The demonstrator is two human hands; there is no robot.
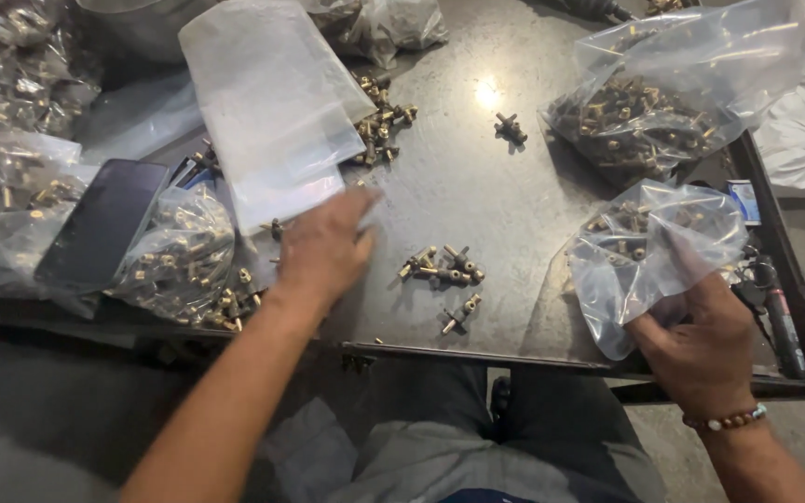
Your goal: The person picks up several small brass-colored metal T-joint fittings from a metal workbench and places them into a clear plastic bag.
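Note:
My left hand (323, 247) lies flat on the dark metal tray (505, 186), fingers reaching onto the lower edge of an empty clear plastic bag (267, 102). My right hand (701, 349) grips the bottom of a small clear bag (649, 247) with a few brass fittings inside, at the tray's right front. Between the hands lies a little cluster of loose brass fittings (444, 268), with one more (460, 314) just below it. A single fitting (511, 128) lies farther back.
Filled bags of brass fittings stand at back right (654, 93), front left (184, 256) and far left (11, 93). A dark phone (100, 224) rests on the left bags. Loose fittings (379, 116) lie beside the empty bag. A tool (780, 317) lies along the right rim.

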